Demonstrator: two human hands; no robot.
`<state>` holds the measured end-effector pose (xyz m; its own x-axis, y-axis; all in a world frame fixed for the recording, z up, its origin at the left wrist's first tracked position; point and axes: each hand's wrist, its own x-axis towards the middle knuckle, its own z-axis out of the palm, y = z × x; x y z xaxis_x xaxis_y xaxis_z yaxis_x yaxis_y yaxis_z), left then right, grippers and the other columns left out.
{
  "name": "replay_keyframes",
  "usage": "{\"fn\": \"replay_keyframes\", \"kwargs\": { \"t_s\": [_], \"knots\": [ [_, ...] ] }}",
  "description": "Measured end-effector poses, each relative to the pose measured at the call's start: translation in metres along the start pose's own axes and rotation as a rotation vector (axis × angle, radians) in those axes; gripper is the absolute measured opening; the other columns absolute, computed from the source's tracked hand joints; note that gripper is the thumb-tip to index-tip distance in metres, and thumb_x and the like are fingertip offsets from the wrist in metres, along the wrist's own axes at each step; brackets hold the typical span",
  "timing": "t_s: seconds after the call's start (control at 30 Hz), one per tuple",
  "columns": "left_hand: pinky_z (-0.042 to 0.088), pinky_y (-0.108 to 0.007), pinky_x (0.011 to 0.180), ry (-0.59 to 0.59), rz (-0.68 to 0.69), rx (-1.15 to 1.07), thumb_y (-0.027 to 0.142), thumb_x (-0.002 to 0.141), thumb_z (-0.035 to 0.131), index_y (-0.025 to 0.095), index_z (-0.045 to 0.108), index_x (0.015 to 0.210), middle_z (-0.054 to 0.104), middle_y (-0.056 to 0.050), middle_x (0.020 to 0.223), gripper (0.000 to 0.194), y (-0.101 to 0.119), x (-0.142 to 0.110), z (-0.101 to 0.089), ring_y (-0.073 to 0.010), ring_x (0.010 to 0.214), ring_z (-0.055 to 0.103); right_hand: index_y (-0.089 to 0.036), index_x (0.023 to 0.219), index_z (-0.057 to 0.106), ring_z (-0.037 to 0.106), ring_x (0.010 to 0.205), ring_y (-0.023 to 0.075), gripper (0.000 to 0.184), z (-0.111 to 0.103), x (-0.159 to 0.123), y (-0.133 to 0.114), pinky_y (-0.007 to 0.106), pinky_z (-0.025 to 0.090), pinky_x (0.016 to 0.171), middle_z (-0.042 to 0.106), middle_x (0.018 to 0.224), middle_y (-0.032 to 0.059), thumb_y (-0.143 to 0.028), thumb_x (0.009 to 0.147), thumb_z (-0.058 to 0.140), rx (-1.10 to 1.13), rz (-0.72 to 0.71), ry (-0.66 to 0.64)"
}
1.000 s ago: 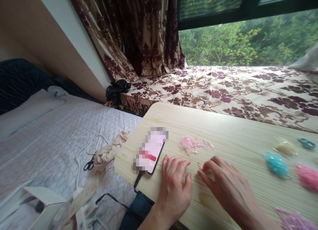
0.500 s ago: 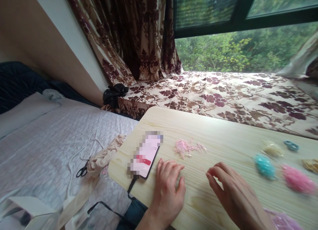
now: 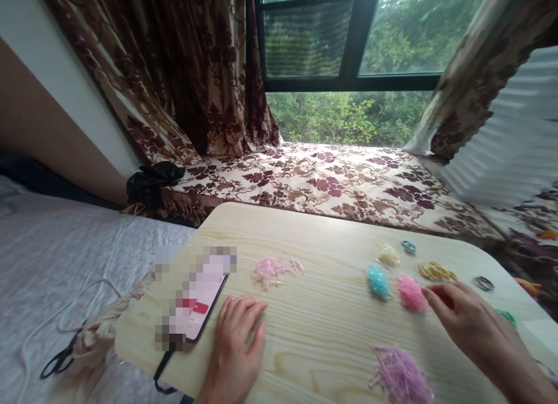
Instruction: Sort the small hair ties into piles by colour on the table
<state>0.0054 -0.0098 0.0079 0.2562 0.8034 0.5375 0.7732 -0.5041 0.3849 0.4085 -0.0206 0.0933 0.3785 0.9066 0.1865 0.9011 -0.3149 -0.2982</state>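
Left hand (image 3: 239,341) open, palm down on table (image 3: 322,328); phone (image 3: 209,293) just beside it at 10 o'clock, near table's 9 o'clock edge. Right hand (image 3: 473,318): fingertips bunched at bright pink bundle (image 3: 410,293), 10 o'clock of that hand; can't tell if gripping. Wide run of wood between hands. Phone screen pixelated, small mark unreadable.

On the table (image 3: 322,235), a phone (image 3: 207,293) lies left of the left hand (image 3: 239,337), strands (image 3: 268,272) behind that hand, a bundle (image 3: 411,293) just left of the right hand (image 3: 466,314). A bed (image 3: 70,247) lies left of the table, a window seat (image 3: 300,180) behind.
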Motion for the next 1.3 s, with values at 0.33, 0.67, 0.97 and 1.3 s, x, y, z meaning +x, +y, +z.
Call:
{"fn": "replay_keyframes", "kwargs": {
  "t_s": [0.33, 0.67, 0.97, 1.3],
  "knots": [
    [0.044, -0.054, 0.110, -0.007, -0.063, -0.028, 0.010, 0.087, 0.048, 0.024, 0.062, 0.112, 0.069, -0.005, 0.107, 0.032, 0.012, 0.005, -0.008, -0.0221, 0.105, 0.066, -0.029, 0.079, 0.070, 0.069, 0.070, 0.0273, 0.035, 0.003, -0.021, -0.025, 0.042, 0.052, 0.061, 0.071, 0.090, 0.0111, -0.059, 0.082, 0.052, 0.101, -0.246, 0.175],
    [0.041, -0.062, 0.109, -0.027, -0.110, -0.151, 0.004, 0.084, 0.046, 0.023, 0.059, 0.110, 0.067, -0.005, 0.103, 0.035, 0.020, 0.014, -0.015, -0.0235, 0.103, 0.064, -0.025, 0.077, 0.068, 0.068, 0.064, 0.0164, 0.027, 0.071, -0.016, -0.168, 0.027, 0.050, 0.058, 0.069, 0.079, 0.0039, -0.036, 0.088, 0.046, 0.339, -0.428, -0.187],
    [0.038, -0.063, 0.111, -0.043, -0.156, -0.206, 0.004, 0.083, 0.047, 0.022, 0.060, 0.108, 0.066, -0.006, 0.101, 0.033, 0.024, 0.015, -0.019, -0.0236, 0.104, 0.063, -0.023, 0.074, 0.069, 0.064, 0.060, 0.0159, 0.027, 0.093, -0.014, -0.196, 0.027, 0.043, 0.055, 0.068, 0.075, 0.0032, -0.030, 0.086, 0.046, 0.304, -0.477, -0.246],
    [0.040, -0.061, 0.110, -0.040, -0.152, -0.186, 0.004, 0.081, 0.048, 0.023, 0.060, 0.108, 0.066, -0.006, 0.101, 0.035, 0.023, 0.015, -0.018, -0.0239, 0.104, 0.064, -0.023, 0.066, 0.061, 0.056, 0.056, 0.0139, 0.028, 0.098, -0.024, -0.209, 0.026, 0.034, 0.053, 0.063, 0.071, 0.0021, -0.027, 0.087, 0.043, 0.279, -0.534, -0.249]
  ]
}}
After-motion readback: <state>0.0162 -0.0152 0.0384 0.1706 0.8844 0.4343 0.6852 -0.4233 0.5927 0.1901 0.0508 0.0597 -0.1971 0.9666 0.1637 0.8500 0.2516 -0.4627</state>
